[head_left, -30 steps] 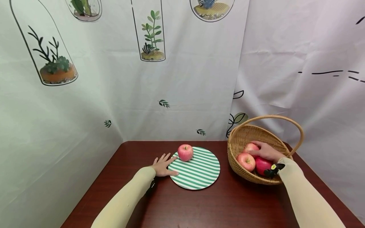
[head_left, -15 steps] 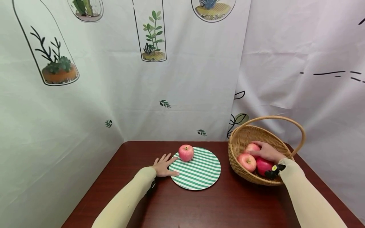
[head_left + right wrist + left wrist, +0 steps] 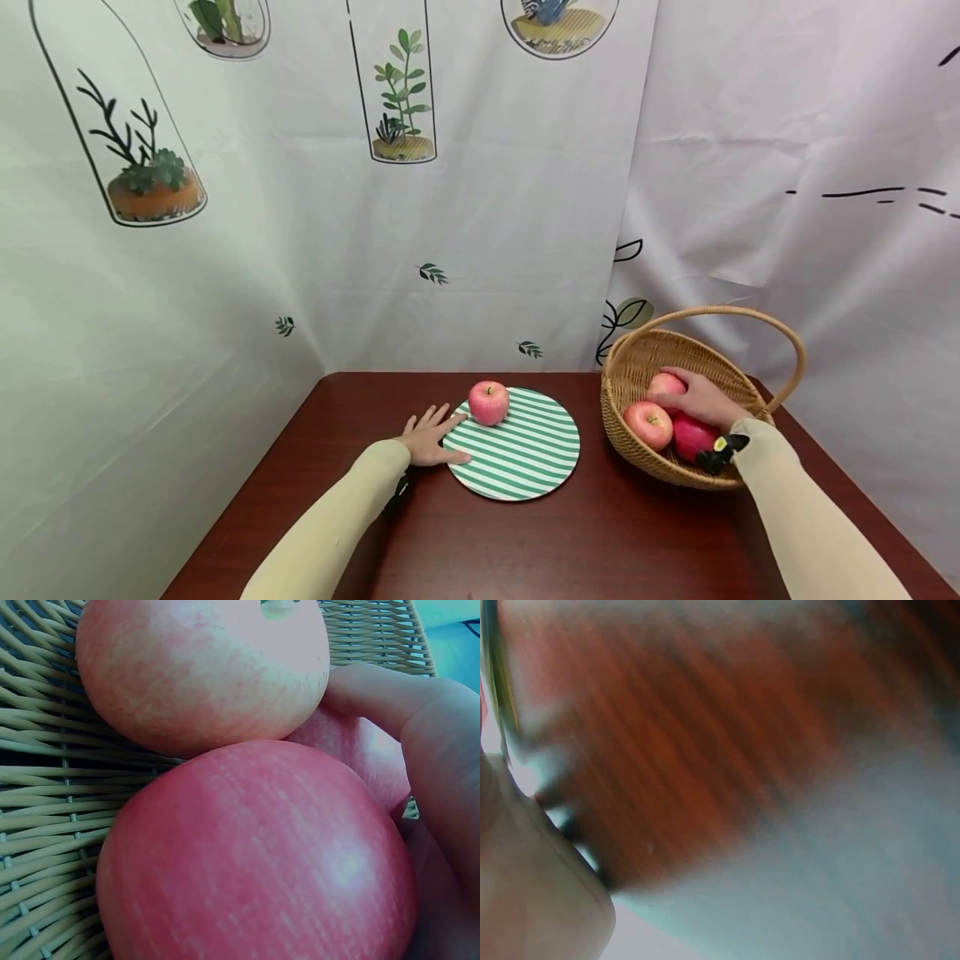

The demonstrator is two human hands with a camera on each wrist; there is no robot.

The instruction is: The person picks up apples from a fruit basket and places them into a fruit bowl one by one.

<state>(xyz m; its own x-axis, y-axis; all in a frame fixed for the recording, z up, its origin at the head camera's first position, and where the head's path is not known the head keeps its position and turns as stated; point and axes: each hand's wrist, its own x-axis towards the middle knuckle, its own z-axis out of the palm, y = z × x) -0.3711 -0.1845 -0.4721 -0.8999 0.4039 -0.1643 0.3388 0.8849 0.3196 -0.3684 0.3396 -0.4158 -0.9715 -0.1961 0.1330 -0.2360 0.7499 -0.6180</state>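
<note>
My left hand (image 3: 427,442) rests at the left edge of a round green-and-white striped placemat (image 3: 525,458), fingers spread, thumb on the stripes. A pink-red apple (image 3: 488,403) sits upright on the placemat just beyond those fingers. Inside a tilted wicker basket (image 3: 617,429) my right hand (image 3: 705,398) grips the rearmost apple (image 3: 665,385), with its thumb along the near side. The palm and far fingers are partly hidden. Two more apples lie nearer: a paler apple (image 3: 202,671) and a deeper red apple (image 3: 259,855), the latter below my wrist.
The basket's tall arched handle (image 3: 720,308) rises behind my right hand. Everything stands on a dark red-brown wooden table (image 3: 570,542). White curtains (image 3: 480,208) printed with plants close off the back and sides. The left wrist view is mostly blurred.
The gripped apple and my right hand have risen slightly in the basket. My left hand, the placemat and its apple stay where they were.
</note>
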